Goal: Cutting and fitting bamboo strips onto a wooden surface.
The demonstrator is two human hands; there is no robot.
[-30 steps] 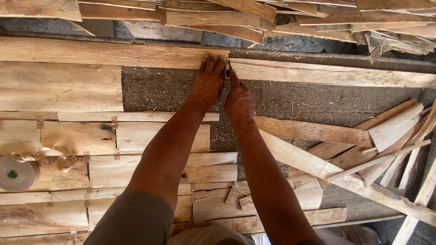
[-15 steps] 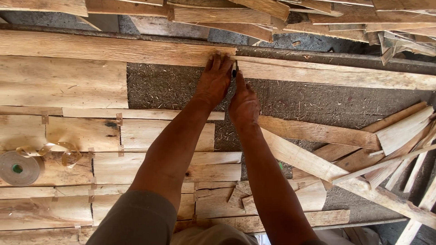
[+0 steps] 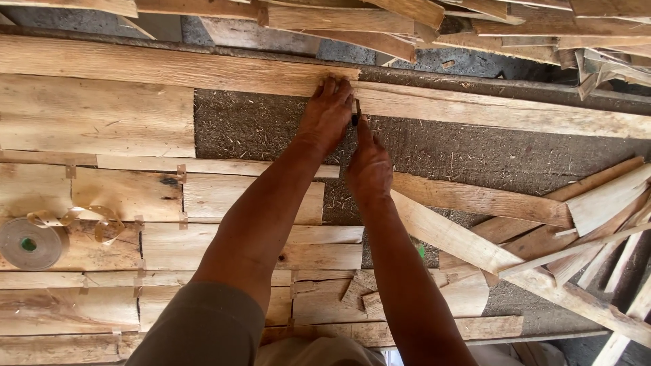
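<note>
Veneer workshop: rough wood veneer strips (image 3: 169, 68) beneath fingers (image 3: 330, 88), loose offcuts (image 3: 583, 203) right of them, tape roll (image 3: 28, 244) far left.

Packages: none visible.
Labels: none visible.
Signs: none visible.
Screens: none visible.
Landmark checked against: roll of tape (image 3: 28, 244), round, grey-tan with a green core, lying flat at the left edge.
Right of the roll: only bare wood veneer sheets (image 3: 102, 122), pale tan, joined by short strips of brown tape (image 3: 181, 173); no print on them.
Far right of the roll: loose wood strips (image 3: 542, 224), unmarked.
Above the roll, top edge: more stacked wood, unmarked.
Note: the roll itself shows no wrapper and no sticker that can be made out.
</note>
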